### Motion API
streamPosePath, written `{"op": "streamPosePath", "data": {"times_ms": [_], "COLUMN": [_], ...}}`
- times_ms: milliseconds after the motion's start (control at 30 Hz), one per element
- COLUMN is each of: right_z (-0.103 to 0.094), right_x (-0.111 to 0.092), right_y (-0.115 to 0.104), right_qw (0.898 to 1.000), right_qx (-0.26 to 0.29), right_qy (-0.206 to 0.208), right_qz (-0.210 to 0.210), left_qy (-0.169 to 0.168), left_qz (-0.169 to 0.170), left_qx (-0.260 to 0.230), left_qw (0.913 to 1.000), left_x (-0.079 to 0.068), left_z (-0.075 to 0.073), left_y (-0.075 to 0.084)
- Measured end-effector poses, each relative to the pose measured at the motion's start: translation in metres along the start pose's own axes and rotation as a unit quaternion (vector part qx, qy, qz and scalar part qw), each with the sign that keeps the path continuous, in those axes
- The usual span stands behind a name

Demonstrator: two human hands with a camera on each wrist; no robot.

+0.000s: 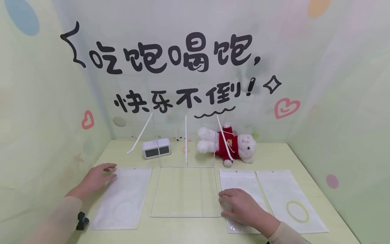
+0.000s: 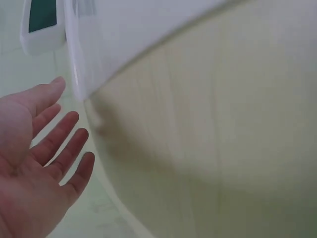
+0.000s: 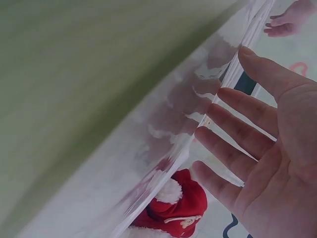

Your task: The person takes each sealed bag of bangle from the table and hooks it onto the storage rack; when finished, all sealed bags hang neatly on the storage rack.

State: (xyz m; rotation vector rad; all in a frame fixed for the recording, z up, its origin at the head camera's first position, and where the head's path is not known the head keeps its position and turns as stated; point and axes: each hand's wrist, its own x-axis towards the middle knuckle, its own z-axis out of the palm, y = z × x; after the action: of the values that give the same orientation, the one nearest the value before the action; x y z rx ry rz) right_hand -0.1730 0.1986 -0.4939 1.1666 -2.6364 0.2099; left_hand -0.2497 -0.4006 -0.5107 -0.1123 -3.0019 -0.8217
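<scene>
My left hand (image 1: 99, 178) hovers at the upper left corner of a flat white zip bag (image 1: 134, 193), which has a pale ring (image 1: 124, 211) showing through it. In the left wrist view its fingers are spread and hold nothing. My right hand (image 1: 242, 206) is over the left edge of a second zip bag (image 1: 236, 179), covering part of it. The right wrist view shows those fingers straight, with the tips right at the plastic. Between the hands stands a white wire rack (image 1: 185, 216) with a rectangular base and three slanted prongs.
A third zip bag (image 1: 275, 179) with a yellow ring (image 1: 298, 211) lies at the right. Behind the rack are a white digital clock (image 1: 156, 148), a small orange ring (image 1: 185, 149) and a plush toy in a red top (image 1: 224, 144). A black clip-like object (image 1: 82, 221) sits by the left sleeve.
</scene>
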Motion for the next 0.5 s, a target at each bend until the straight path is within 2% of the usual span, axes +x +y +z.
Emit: {"op": "streamPosePath", "data": {"times_ms": [233,500], "right_z": [-0.001,-0.003], "right_x": [0.001,0.003], "right_y": [-0.003,-0.007], "right_qw": [1.000,1.000], "right_qx": [0.001,0.001], "right_qy": [0.005,-0.017], "right_qz": [-0.005,0.011], "left_qy": [-0.008,-0.027], "left_qz": [0.028,0.022], "left_qx": [0.007,-0.019], "left_qw": [0.9996,0.9992], "left_x": [0.013,0.020], "left_z": [-0.001,-0.003], "left_y": [-0.017,-0.016]}}
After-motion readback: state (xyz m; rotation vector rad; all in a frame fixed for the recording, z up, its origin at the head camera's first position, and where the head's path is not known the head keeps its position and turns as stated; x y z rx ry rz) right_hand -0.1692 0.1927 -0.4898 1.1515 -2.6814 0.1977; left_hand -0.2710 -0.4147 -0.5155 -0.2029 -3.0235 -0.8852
